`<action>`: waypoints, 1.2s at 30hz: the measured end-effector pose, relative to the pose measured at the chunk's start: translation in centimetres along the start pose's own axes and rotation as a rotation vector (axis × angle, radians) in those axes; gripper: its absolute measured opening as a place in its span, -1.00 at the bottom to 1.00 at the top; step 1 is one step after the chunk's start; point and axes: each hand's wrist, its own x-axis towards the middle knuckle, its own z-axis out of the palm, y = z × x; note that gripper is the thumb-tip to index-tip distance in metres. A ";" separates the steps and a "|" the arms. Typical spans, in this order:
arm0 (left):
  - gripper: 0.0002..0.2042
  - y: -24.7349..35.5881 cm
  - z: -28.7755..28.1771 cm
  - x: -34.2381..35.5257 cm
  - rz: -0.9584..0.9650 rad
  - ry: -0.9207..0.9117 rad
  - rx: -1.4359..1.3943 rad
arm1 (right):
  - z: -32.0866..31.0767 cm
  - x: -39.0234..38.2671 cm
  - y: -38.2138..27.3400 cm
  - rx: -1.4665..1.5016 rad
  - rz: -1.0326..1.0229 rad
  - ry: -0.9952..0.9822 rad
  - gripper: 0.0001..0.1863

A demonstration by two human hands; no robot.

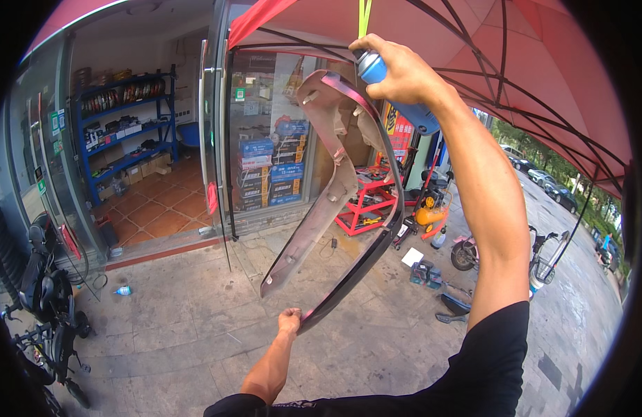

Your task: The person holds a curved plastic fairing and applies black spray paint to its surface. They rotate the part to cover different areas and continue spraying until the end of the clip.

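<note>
My left hand (288, 320) grips the lower end of a long, curved plastic panel (300, 233), with a grey inner side, dark rim and pinkish streaks. The panel stands tilted in mid-air in front of me. High at upper right, my right hand (397, 73) is wrapped round a blue spray can (419, 119), a finger on its top, close beside the panel's upper end. A yellow-green strap (362, 15) hangs above; whether it reaches the panel is hidden by hand and can.
A glass-fronted shop with blue shelving (129, 128) and stacked boxes (272, 167) is behind. Scooters (39, 278) line the left. A red tool cart (355, 215), yellow compressor (429, 215) and pink scooter (467, 254) are rightward, under a red canopy (529, 69) on dark poles.
</note>
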 end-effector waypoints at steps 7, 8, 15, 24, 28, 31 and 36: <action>-0.94 0.3 0.2 -0.5 -0.009 -0.009 -0.023 | -0.3 0.6 -0.4 0.014 -0.012 -0.006 -0.22; -0.94 0.4 0.2 -0.5 -0.006 -0.011 -0.018 | -0.3 0.6 -0.4 0.008 -0.003 -0.010 -0.22; -0.93 0.5 0.5 -0.5 -0.014 -0.014 -0.021 | -0.8 0.2 -0.5 -0.016 -0.034 -0.048 -0.22; -0.92 1.6 0.2 -2.0 -0.066 -0.025 0.019 | -0.4 -0.2 -0.7 0.001 -0.113 -0.045 -0.22; -0.93 1.3 0.1 -1.8 -0.051 -0.028 0.001 | -0.4 -0.4 -0.8 -0.036 -0.118 -0.046 -0.20; -0.93 1.1 0.1 -1.6 -0.032 -0.040 -0.021 | -0.7 -0.9 -0.5 -0.004 -0.056 -0.075 -0.24; -0.92 1.0 0.0 -1.5 -0.062 -0.035 -0.006 | -0.7 -1.1 0.2 -0.028 -0.052 -0.039 -0.24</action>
